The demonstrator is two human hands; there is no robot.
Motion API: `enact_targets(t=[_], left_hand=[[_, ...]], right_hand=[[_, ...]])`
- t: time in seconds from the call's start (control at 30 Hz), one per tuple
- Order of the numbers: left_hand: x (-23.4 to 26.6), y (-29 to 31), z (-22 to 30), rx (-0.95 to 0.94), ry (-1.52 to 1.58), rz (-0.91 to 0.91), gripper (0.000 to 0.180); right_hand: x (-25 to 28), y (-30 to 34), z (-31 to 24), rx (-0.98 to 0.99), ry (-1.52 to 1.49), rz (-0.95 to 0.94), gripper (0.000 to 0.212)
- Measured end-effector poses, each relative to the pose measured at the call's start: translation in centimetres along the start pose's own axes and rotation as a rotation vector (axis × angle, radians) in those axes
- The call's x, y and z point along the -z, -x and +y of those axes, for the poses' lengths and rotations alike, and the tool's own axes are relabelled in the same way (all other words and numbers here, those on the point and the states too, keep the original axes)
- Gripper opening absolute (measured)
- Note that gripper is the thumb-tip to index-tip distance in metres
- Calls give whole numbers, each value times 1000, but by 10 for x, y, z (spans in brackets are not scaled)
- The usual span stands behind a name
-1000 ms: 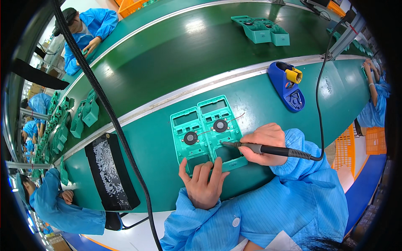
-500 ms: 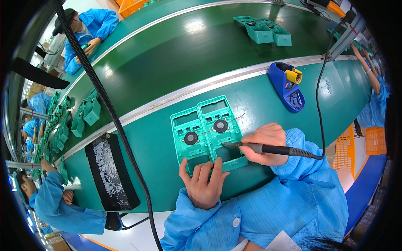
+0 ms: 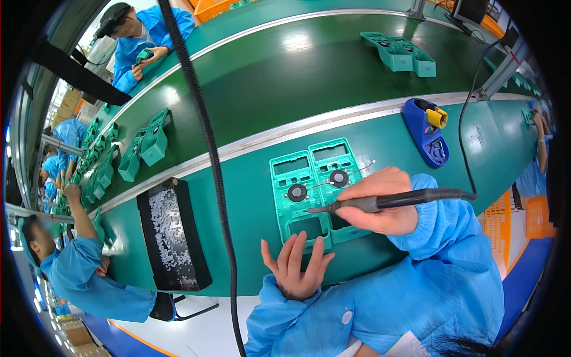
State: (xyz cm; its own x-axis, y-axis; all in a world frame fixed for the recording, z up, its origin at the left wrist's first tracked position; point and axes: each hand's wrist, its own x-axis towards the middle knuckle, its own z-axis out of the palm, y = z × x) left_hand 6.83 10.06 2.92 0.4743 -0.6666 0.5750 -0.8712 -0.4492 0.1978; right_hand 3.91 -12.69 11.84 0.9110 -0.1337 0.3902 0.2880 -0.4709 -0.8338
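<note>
Two green plastic housings lie side by side, the left housing [image 3: 282, 221] and the right housing [image 3: 322, 156]. Each carries a round black speaker, the left speaker [image 3: 297, 192] and the right speaker [image 3: 338, 178], with thin wires about them. My right hand [image 3: 386, 181] is closed around the dark handle of a soldering iron [image 3: 416, 197]. Its tip points left, over the left housing below that speaker; whether it touches cannot be told. My left hand [image 3: 297, 271] has its fingers spread, fingertips at the near edge of the left housing, gripping nothing.
A blue iron stand [image 3: 423, 134] with a yellow holder is at the right. A black tray [image 3: 201, 262] of small whitish pieces stands at the left. Beyond the metal rail, more green housings [image 3: 395, 56] sit on the belt. A black cable [image 3: 205, 119] hangs in front. Co-workers sit around.
The iron's tip has moved left, from the right housing to the left one. My left hand stays at the near edge, its fingers more spread. The whole view has shifted.
</note>
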Motion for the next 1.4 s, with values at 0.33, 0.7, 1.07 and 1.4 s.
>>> enact_targets(t=[0.33, 0.7, 1.07, 1.4], left_hand=[[-1, 1, -6, 26, 27, -43, 33], [-1, -1, -6, 11, 55, -38, 38], [0, -2, -7, 6, 55, -42, 38], [0, -1, -8, 0, 58, -51, 39]], right_hand=[[-36, 1, 18, 149, 100, 14, 17], [-36, 3, 21, 147, 97, -30, 21], [-37, 2, 22, 166, 100, -39, 19], [-37, 2, 21, 167, 114, -57, 17]])
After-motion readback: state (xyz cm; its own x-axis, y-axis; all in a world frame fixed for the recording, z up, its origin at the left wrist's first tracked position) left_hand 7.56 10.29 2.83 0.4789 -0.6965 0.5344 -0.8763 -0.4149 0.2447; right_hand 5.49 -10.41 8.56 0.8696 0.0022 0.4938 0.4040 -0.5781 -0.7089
